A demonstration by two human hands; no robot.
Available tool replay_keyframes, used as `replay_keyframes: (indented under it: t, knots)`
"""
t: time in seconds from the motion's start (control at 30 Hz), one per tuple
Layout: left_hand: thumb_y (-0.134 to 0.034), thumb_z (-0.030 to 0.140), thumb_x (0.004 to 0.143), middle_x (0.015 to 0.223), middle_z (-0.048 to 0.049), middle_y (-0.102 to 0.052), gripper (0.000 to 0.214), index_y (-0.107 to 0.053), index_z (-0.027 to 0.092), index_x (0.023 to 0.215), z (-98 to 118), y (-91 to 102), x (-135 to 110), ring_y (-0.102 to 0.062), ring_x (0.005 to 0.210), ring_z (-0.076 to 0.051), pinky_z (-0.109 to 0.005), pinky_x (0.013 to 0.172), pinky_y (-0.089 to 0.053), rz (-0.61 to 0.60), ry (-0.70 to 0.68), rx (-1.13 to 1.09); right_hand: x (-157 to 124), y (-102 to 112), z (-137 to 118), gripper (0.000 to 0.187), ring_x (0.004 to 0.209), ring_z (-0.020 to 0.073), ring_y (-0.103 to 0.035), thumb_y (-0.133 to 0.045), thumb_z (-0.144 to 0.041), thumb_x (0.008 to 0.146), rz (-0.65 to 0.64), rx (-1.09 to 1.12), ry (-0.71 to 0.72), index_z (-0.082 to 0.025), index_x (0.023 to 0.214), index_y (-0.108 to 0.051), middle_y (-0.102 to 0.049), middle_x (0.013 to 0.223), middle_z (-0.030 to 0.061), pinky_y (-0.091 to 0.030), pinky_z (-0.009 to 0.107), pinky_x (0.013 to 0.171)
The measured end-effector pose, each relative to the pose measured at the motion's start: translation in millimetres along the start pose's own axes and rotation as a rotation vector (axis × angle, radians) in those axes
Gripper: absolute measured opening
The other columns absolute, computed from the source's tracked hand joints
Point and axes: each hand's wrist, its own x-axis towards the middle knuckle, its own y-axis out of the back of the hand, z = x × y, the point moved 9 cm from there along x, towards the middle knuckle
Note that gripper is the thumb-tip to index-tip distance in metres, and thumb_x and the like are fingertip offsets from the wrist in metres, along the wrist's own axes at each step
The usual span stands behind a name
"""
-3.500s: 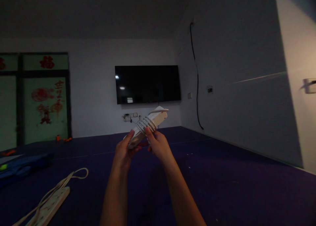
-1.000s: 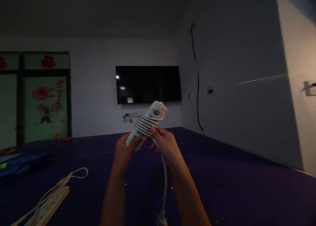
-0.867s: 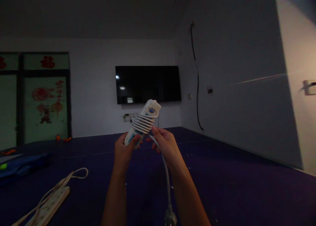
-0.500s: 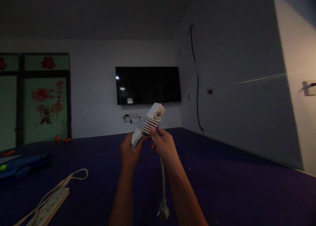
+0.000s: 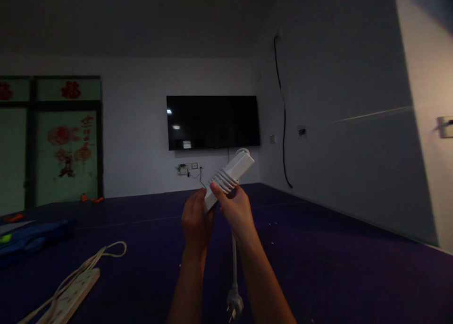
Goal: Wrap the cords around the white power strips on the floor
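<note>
A white power strip is held up in front of me, tilted with its far end up and to the right, its white cord wound around its middle in several turns. My left hand grips the strip's near end. My right hand pinches the cord against the strip beside the coils. The free cord hangs down between my forearms and ends in a plug near the bottom edge.
A second power strip with looped cord lies on the dark purple floor at lower left. A blue object lies at far left. A wall-mounted TV hangs ahead. A black cable runs down the right wall.
The strip has rolled so its plain side faces me instead of the sockets, and it has shifted slightly right. The hanging cord has shortened and the plug swings below my wrists.
</note>
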Motion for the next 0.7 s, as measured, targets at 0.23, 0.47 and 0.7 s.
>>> replay_keyframes:
  t: [0.23,0.47,0.7]
  knots:
    - [-0.066,0.044,0.070,0.104,-0.0112,-0.066,0.047,-0.057,0.018,0.108,-20.7,-5.6,10.3,-0.062,0.094,-0.024,-0.035,0.079,-0.051,-0.230,0.286,-0.320,-0.4,5.4,-1.8,0.052,0.060,0.0170,-0.061,-0.068,-0.053,0.062,0.022,0.038,-0.040,-0.013,0.095,-0.063,-0.065,0.067,0.0035,-0.044,0.024,0.048]
    - [-0.053,0.057,0.076,0.064,-0.0074,-0.066,0.054,-0.059,0.010,0.100,-34.3,-42.5,-26.8,-0.061,0.044,-0.015,-0.021,0.039,-0.044,-0.558,1.258,-1.003,-2.5,2.9,-0.1,0.052,0.043,0.0087,-0.048,-0.065,-0.056,0.065,-0.014,0.066,-0.117,-0.012,0.091,-0.060,-0.059,0.062,0.0000,-0.034,0.020,0.038]
    - [-0.062,0.029,0.077,0.048,-0.0009,-0.060,0.019,-0.062,0.010,0.078,-39.9,-42.4,-32.5,-0.053,0.035,-0.007,-0.012,0.031,-0.038,-0.347,1.491,-1.146,-3.1,-6.4,10.8,0.050,0.038,0.0075,-0.046,-0.068,-0.052,0.062,-0.056,0.130,-0.216,-0.013,0.092,-0.056,-0.057,0.061,-0.0018,-0.029,0.018,0.031]
